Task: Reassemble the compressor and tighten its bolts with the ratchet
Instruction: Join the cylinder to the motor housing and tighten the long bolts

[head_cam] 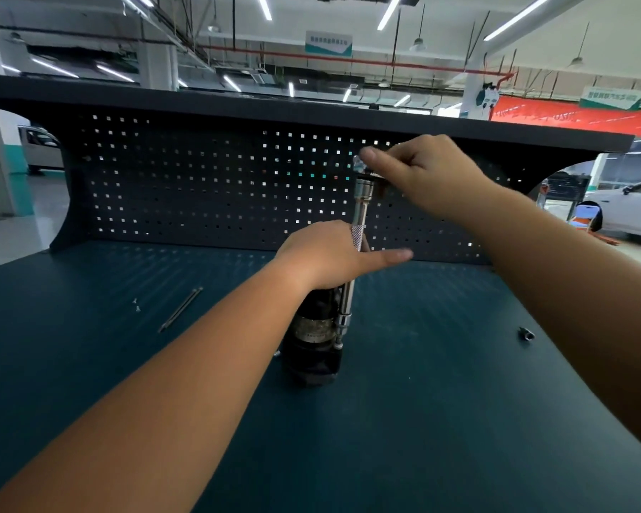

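Blue workbench (459, 401) | left hand (322, 253) grips compressor (311, 349) top | right hand (426, 175) grips upright ratchet (359, 212) head

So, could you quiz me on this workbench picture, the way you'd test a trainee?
1. True or false: the compressor stands upright on the bench.
2. The left hand holds the compressor's top. Where is the right hand? A) flat on the bench B) at the top end of the ratchet C) out of view
3. Fill in: two long thin rods lie on the bench to the compressor's ____.

Key: 1 true; 2 B; 3 left.
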Available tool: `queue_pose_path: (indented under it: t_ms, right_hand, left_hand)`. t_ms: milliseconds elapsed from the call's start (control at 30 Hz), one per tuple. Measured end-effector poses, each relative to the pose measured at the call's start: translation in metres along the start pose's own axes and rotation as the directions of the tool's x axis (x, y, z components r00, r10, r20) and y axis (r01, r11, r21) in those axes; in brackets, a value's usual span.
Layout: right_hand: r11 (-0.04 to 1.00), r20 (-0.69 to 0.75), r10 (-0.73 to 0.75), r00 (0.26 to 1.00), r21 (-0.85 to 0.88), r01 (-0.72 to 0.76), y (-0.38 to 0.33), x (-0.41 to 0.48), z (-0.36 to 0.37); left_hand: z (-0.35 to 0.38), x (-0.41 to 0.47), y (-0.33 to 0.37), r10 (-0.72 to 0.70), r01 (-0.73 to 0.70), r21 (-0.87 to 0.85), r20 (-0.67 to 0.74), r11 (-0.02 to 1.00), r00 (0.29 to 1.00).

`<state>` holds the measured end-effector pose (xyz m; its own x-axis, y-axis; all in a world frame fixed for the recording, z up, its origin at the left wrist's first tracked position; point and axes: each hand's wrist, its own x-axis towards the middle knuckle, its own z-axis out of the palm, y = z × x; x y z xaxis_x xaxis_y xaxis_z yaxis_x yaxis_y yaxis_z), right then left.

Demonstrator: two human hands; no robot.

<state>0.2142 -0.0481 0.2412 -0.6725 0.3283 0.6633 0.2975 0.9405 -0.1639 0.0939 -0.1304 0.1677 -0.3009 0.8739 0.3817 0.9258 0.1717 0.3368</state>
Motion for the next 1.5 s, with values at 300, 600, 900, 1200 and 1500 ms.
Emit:
queue_pose_path:
  t_ms: [300, 600, 900, 1200, 1500]
  right_hand:
    - [0.887, -0.032, 0.098, 0.995, -0.450, -0.102, -0.041, -0.005, -0.015]
    - [0.944, -0.033, -0.121, 0.992, -0.313, 0.105, -0.018, -0.001, -0.006]
    - [0.953, 0.061, -0.270, 0.961, 0.157, 0.258, -0.001, 0.018, -0.007]
    - [0.930, -0.133, 0.011, 0.991, -0.362, -0.059, -0.001, -0.002, 0.001]
    - [0.995, 0.063, -0.076, 0.995, 0.069, 0.071, 0.018, -0.007, 0.005]
  left_hand:
    - [0.006, 0.006, 0.006, -0.130, 0.125, -0.098, -0.046, 0.987, 0.990]
    - [0.001, 0.004, 0.003, -0.120, 0.110, -0.204, -0.033, 0.973, 0.992]
    - [-0.004, 0.004, 0.001, -0.105, 0.102, -0.250, 0.002, 0.963, 0.994]
    - [-0.003, 0.003, 0.002, -0.131, 0.124, -0.233, -0.014, 0.964, 0.991]
    - [-0.005, 0.002, 0.002, -0.130, 0.134, -0.222, 0.032, 0.966, 0.991]
